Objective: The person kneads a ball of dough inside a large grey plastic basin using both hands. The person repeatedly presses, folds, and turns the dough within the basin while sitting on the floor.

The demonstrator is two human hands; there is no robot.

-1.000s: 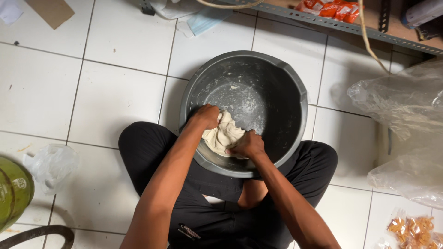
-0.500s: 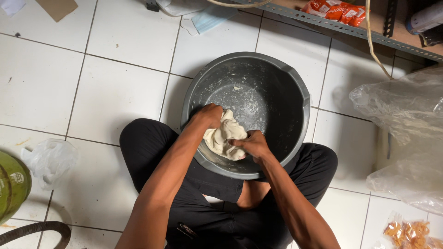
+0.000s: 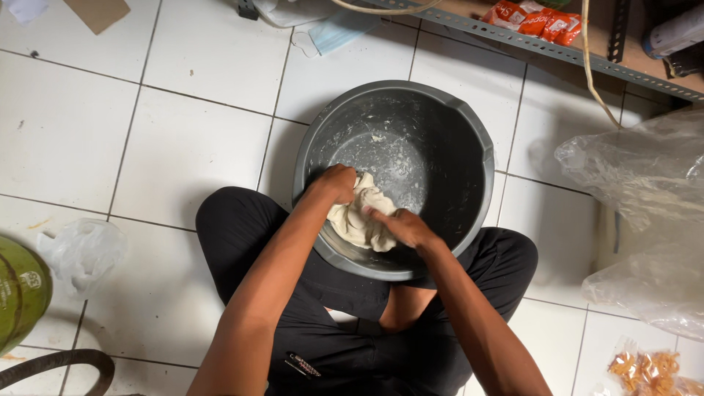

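A dark grey plastic tub (image 3: 469, 132) stands on the white tiled floor between my knees, its inside smeared with flour. A pale lump of dough (image 3: 359, 220) lies against the near wall of the tub. My left hand (image 3: 336, 183) is fisted and pressed into the dough's upper left side. My right hand (image 3: 402, 226) lies on the dough's right side with its fingers stretched across the top. I sit cross-legged in black clothes.
Large clear plastic bags (image 3: 645, 183) lie at the right, a small bag of orange snacks (image 3: 653, 370) at the lower right. A metal shelf rail (image 3: 557, 51) with red packets runs along the top. A crumpled bag (image 3: 81, 249) and green cylinder (image 3: 18, 293) sit left.
The right hand has opened from a grip into flat fingers across the dough. The dough has been pushed slightly down and spread. The left fist stays pressed in.
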